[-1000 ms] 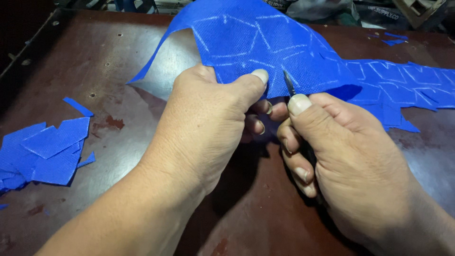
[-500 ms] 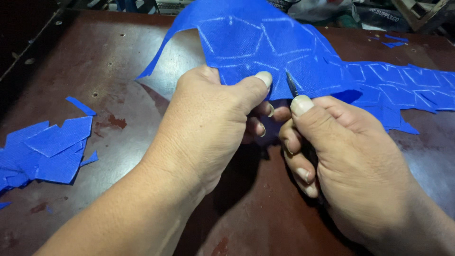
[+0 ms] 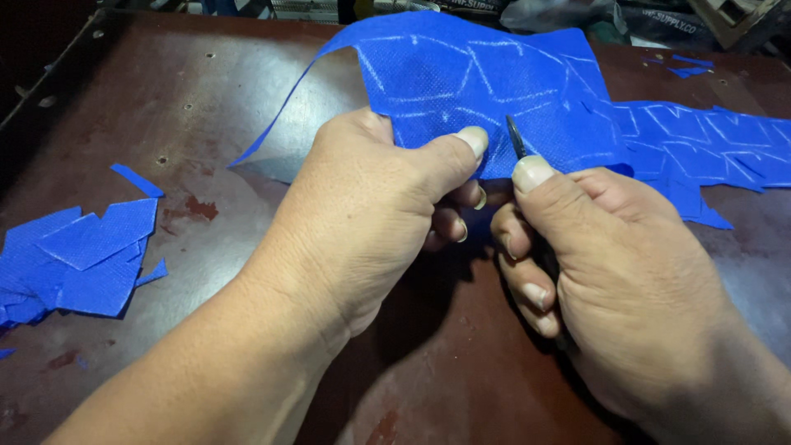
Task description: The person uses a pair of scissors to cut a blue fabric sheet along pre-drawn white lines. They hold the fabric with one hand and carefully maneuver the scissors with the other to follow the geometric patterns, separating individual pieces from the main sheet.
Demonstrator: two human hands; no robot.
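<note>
Two hands: left hand (image 3: 362, 214) pinches one blue sheet (image 3: 494, 91); right hand (image 3: 610, 272) grips one blade (image 3: 516, 137).

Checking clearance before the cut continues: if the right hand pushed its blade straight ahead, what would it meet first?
The right hand points its blade up-screen, so it would meet more blue sheet; depth is unclear.

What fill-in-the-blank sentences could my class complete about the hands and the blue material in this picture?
1. The left hand pinches a sheet coloured ____.
2. The right hand holds a thin dark ____ against the sheet.
3. The sheet carries chalk-like outlines coloured ____.
4. The pile of cut pieces lies nearer the ____ hand.

Missing words: blue; blade; white; left
</note>
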